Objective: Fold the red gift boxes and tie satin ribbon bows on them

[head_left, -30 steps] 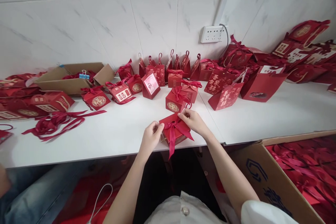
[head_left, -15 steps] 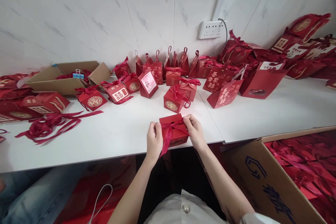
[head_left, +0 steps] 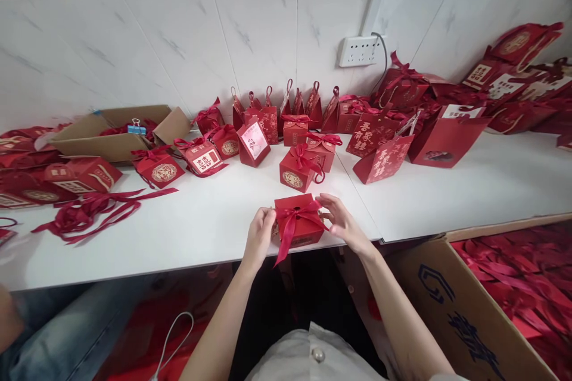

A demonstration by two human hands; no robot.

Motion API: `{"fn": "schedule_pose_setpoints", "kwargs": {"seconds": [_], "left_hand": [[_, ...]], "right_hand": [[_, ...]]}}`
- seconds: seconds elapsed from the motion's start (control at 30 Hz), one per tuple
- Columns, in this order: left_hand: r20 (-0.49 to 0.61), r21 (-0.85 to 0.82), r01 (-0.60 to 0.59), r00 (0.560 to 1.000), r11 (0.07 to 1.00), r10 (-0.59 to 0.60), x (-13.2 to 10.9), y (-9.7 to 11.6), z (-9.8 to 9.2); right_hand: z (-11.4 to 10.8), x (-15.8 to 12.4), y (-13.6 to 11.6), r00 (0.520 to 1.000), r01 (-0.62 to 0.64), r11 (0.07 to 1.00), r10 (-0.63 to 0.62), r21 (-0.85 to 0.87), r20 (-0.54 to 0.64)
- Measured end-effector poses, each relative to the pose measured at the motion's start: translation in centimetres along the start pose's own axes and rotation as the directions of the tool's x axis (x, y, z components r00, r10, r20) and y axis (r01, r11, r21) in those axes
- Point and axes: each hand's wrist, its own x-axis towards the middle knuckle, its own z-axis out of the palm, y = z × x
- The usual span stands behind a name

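A small red gift box [head_left: 304, 236] stands at the front edge of the white table, with a dark red ribbon [head_left: 289, 229] tied in a bow across its top. One ribbon tail hangs down over the front. My left hand [head_left: 260, 233] is closed at the box's left side, its thumb and fingers pinching the ribbon's left end. My right hand [head_left: 343, 225] is open at the right side, thumb and fingers apart beside the bow. Just behind stands another ribbon-tied red gift box [head_left: 295, 175] with a gold round emblem.
Several red boxes and bags line the tiled wall. Loose ribbon [head_left: 93, 214] lies at left, near an open cardboard box [head_left: 98, 146] with a blue clip. A large carton [head_left: 451, 303] of red ribbons stands at right. Another person's jeans [head_left: 75, 327] show at lower left.
My right hand has let go of the ribbon, opened its fingers and moved slightly right. My left hand has shifted a little left and down. The bow looks looser at its right end.
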Motion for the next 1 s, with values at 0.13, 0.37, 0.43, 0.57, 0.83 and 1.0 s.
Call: {"fn": "schedule_pose_setpoints", "kwargs": {"seconds": [0.13, 0.37, 0.43, 0.57, 0.83, 1.0], "left_hand": [[-0.075, 0.049, -0.085, 0.993, 0.995, 0.089, 0.1, 0.4, 0.4], [-0.104, 0.197, -0.339, 0.926, 0.92, 0.364, -2.0, 2.2, 2.0], [-0.055, 0.304, -0.481, 0.853, 0.823, 0.519, -3.1, 2.6, 2.7], [0.072, 0.498, -0.691, 0.636, 0.525, 0.769, -5.1, 3.2, 4.3], [0.123, 0.51, -0.801, 0.428, 0.313, 0.895, -7.6, 4.9, 7.3], [0.198, 0.404, -0.873, 0.374, 0.272, 0.906, -9.1, 5.5, 9.4]], "right_hand": [[0.3, -0.2, -0.7, 0.981, 0.0, 0.972, 0.046, -0.233, 0.19], [1.5, -1.0, -1.0, 0.986, 0.152, 0.845, -0.166, -0.513, 0.017], [1.6, -1.4, -1.4, 0.969, 0.196, 0.804, -0.247, -0.562, -0.016], [2.3, -2.4, -2.7, 0.919, 0.28, 0.748, -0.39, -0.601, -0.059], [2.1, -5.9, -4.9, 0.834, 0.289, 0.682, -0.524, -0.672, -0.173], [0.9, -9.4, -6.3, 0.78, 0.203, 0.661, -0.555, -0.722, -0.289]]}}
